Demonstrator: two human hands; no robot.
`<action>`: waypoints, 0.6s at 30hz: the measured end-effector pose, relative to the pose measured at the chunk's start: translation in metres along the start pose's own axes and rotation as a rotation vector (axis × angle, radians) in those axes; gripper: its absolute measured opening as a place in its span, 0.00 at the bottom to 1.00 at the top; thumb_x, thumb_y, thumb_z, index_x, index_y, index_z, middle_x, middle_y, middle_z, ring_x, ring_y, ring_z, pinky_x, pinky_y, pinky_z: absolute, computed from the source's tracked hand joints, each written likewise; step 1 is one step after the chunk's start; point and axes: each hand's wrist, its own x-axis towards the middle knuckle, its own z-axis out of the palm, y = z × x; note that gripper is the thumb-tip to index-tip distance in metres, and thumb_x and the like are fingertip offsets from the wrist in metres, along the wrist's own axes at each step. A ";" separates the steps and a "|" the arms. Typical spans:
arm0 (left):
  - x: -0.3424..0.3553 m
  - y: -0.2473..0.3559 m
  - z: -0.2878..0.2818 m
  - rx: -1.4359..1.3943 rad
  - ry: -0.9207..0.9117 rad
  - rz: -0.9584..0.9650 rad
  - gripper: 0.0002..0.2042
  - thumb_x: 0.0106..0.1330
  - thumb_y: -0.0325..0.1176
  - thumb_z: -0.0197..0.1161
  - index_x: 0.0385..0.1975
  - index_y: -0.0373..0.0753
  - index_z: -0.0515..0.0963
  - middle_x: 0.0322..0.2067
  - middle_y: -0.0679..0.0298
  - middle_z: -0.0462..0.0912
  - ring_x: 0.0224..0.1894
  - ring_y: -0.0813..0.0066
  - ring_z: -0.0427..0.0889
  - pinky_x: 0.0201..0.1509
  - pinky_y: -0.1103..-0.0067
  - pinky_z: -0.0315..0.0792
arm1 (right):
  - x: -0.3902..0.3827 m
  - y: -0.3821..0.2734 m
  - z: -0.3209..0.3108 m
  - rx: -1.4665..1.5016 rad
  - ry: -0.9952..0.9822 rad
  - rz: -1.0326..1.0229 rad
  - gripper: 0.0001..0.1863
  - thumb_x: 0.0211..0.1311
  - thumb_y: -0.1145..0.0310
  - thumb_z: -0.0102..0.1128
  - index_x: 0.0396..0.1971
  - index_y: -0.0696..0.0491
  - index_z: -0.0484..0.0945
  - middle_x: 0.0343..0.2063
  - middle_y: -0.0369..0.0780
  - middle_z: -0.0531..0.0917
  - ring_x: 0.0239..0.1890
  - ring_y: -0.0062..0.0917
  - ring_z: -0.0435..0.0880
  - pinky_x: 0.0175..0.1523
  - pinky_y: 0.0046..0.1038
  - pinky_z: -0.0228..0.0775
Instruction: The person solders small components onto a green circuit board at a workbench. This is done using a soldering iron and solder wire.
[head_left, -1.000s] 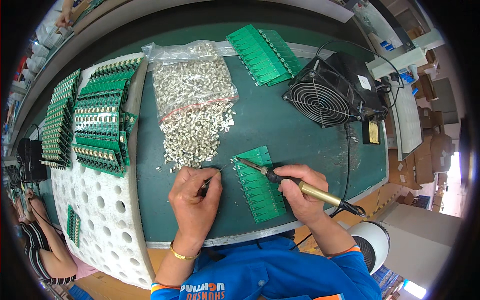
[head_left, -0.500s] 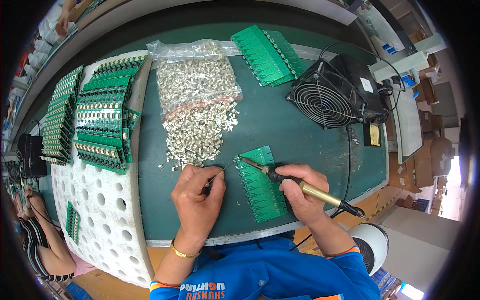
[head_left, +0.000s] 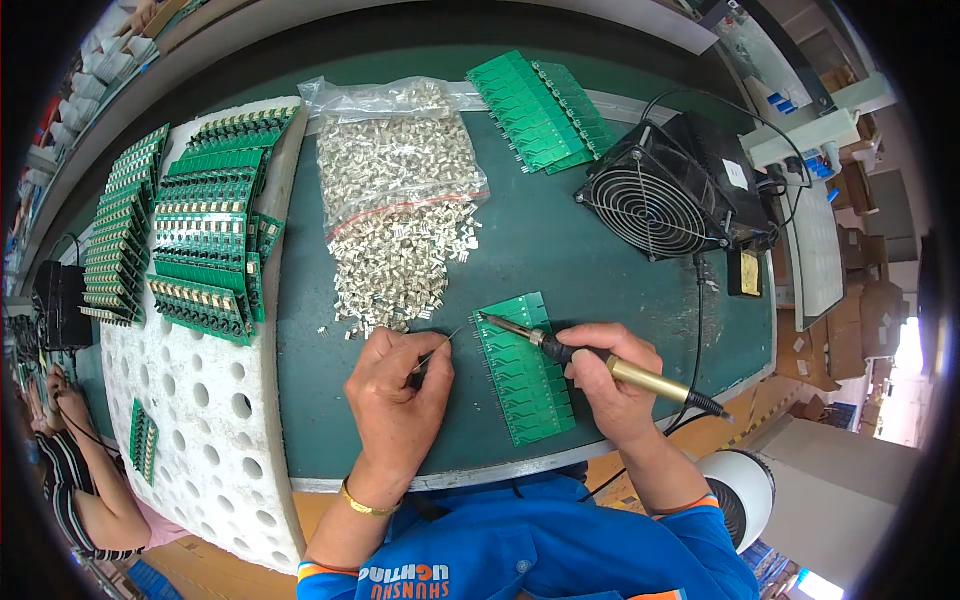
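Note:
My left hand [head_left: 398,395] is closed on a thin solder wire [head_left: 454,334], whose end points toward the left edge of a green circuit board [head_left: 525,385] lying on the bench. My right hand [head_left: 618,395] grips a soldering iron [head_left: 648,378] with a gold and black handle; its metal tip is at the board's upper left, where small pins stick out along the edge. Just beyond my left hand lies a loose heap of small white connectors [head_left: 385,280], spilling from a clear plastic bag [head_left: 395,150] full of them.
On the left, white perforated foam [head_left: 190,420] carries rows of populated boards [head_left: 200,230]. Bare boards [head_left: 520,110] lie at the back. A black fan unit [head_left: 670,190], cables and a yellow sponge [head_left: 747,270] occupy the right. A co-worker's arms [head_left: 105,490] show at far left.
My left hand and the solder wire have shifted slightly to the right. The iron's tip stays at the board's upper left. The surrounding view has shifted a little.

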 end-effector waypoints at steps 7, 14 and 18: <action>0.000 0.000 0.000 0.006 -0.007 -0.009 0.05 0.50 0.19 0.67 0.26 0.35 0.82 0.19 0.68 0.70 0.21 0.82 0.65 0.22 0.84 0.58 | 0.002 0.002 0.000 0.089 0.036 0.120 0.08 0.58 0.74 0.59 0.36 0.59 0.80 0.25 0.36 0.83 0.22 0.13 0.73 0.28 0.17 0.63; 0.001 0.001 0.002 0.006 0.004 -0.003 0.05 0.50 0.19 0.67 0.26 0.35 0.82 0.18 0.68 0.69 0.21 0.82 0.65 0.22 0.83 0.59 | 0.001 -0.001 -0.001 0.036 0.023 0.098 0.08 0.58 0.74 0.60 0.36 0.60 0.80 0.27 0.38 0.83 0.24 0.15 0.76 0.29 0.18 0.65; 0.000 0.002 0.003 0.021 0.013 0.005 0.05 0.50 0.19 0.66 0.26 0.35 0.82 0.17 0.67 0.68 0.20 0.81 0.65 0.22 0.83 0.59 | 0.002 -0.001 -0.001 0.007 -0.007 0.047 0.08 0.57 0.74 0.60 0.36 0.60 0.80 0.27 0.40 0.84 0.25 0.18 0.79 0.31 0.19 0.68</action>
